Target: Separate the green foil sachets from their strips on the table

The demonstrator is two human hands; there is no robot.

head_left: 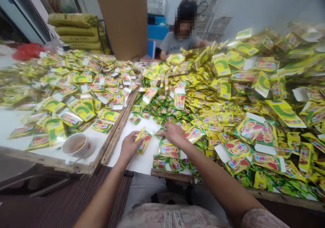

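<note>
A: Yellow packet (144, 141)?
B: Just above white tabletop (142, 164), pinched in left hand (130, 146).
A: Right hand (174, 133)?
B: At green sachets (162, 107); grip can't be told.
A: Risk?
B: Tugging low might slide the heap (203, 82); a wide left swing could tip the mug (85, 152).
</note>
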